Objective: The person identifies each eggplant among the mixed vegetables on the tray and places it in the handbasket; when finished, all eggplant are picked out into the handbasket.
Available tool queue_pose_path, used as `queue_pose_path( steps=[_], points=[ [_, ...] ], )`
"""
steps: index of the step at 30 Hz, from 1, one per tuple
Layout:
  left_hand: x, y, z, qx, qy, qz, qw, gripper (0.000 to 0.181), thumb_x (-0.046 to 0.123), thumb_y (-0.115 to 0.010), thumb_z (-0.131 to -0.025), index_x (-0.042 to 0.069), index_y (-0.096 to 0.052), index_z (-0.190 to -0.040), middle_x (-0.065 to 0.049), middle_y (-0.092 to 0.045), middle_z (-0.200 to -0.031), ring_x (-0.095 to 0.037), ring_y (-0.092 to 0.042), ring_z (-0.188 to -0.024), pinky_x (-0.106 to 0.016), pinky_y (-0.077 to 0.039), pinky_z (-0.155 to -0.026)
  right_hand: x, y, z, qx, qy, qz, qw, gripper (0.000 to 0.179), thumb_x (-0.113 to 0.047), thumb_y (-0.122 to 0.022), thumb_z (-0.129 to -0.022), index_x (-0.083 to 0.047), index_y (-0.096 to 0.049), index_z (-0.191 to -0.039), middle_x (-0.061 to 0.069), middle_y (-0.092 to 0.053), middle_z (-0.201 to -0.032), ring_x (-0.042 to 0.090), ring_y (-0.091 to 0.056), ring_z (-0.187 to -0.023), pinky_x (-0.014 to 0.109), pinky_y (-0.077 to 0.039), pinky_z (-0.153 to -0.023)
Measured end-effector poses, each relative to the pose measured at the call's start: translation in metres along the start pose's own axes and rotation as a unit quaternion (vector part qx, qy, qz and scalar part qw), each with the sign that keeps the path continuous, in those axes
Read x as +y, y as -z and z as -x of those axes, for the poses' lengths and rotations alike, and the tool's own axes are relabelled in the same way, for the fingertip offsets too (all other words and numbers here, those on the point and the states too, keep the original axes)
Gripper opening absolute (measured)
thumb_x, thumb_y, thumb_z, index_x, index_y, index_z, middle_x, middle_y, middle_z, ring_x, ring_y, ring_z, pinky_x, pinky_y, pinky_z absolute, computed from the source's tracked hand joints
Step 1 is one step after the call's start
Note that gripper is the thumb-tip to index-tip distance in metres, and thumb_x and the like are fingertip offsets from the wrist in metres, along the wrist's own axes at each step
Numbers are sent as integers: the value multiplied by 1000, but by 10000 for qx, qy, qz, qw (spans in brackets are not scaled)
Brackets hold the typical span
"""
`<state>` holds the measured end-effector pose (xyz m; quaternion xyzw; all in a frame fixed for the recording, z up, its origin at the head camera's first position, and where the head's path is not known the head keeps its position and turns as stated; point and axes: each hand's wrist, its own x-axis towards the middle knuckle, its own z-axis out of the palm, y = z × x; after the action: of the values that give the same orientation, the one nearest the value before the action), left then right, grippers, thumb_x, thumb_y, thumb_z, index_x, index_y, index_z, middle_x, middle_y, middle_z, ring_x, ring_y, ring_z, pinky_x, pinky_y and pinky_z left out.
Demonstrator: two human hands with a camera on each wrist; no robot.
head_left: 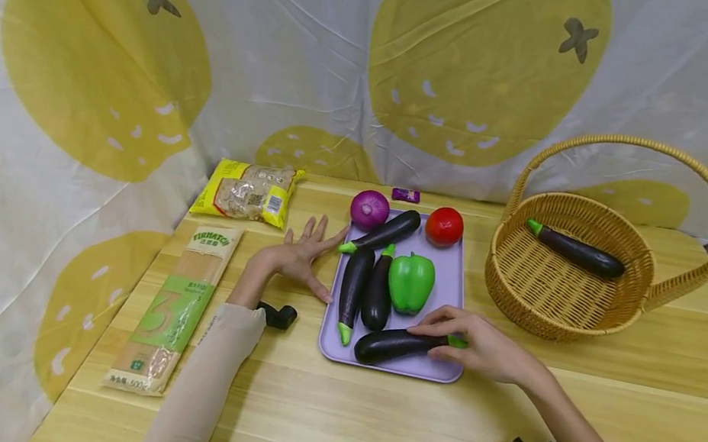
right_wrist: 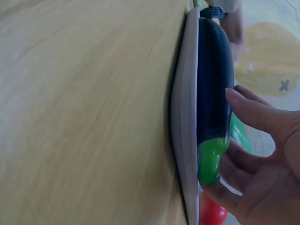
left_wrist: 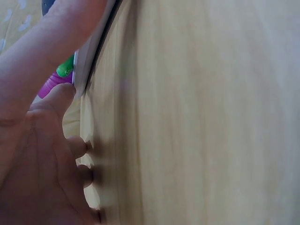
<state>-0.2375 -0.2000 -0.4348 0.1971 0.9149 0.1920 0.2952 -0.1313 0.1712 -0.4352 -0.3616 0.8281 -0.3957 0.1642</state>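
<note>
A lilac tray lies on the wooden table. At its near edge, my right hand holds a dark eggplant near the green stem end, which points right. The right wrist view shows the thumb on one side of that eggplant and fingers on the other. Spread wide, my left hand rests at the tray's left side, thumb and index finger by the rim. Other eggplants, a green bell pepper, a purple onion and a red tomato are on the tray.
To the right stands a wicker basket with a tall handle, one eggplant inside. A spaghetti pack and a yellow-and-clear food bag lie left. A small purple packet sits behind the tray, near the curtain.
</note>
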Motion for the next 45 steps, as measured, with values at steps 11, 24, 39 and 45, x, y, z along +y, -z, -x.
queue_pose_path(
  steps=[11, 24, 39, 45],
  points=[
    [0, -2, 1, 24, -4, -42, 10000, 134, 50, -90, -76, 33, 8, -166, -19, 34, -167, -40, 36, -153, -71, 23, -120, 1, -4, -5, -20, 69, 43, 10000, 36, -12, -75, -93, -21, -75, -128, -2, -73, -122, 12, -64, -115, 28, -53, -103],
    [0, -1, 2, 19, 4, -89, 10000, 133, 50, -89, -77, 33, 9, -166, -19, 34, -167, -39, 36, -154, -70, 22, -121, -3, 0, -5, -79, 218, 29, 9997, 34, -13, -76, -93, -21, -76, -127, -4, -73, -119, 8, -64, -111, 25, -53, -99],
    [1, 0, 4, 42, 34, -81, 10000, 135, 51, -90, -75, 34, 8, -166, -19, 33, -167, -40, 35, -154, -70, 22, -120, -27, 61, 4, 468, 302, 682, 9961, 34, -18, -77, -93, -29, -76, -126, -10, -72, -115, 6, -63, -104, 22, -53, -90],
    [1, -1, 3, 36, 4, -85, 10000, 133, 51, -89, -76, 33, 8, -166, -19, 33, -167, -40, 35, -154, -70, 22, -120, -41, 105, 13, 1035, 62, 1092, 9886, 36, -15, -78, -93, -30, -76, -126, -7, -73, -115, 5, -60, -98, 22, -51, -81]
  ],
)
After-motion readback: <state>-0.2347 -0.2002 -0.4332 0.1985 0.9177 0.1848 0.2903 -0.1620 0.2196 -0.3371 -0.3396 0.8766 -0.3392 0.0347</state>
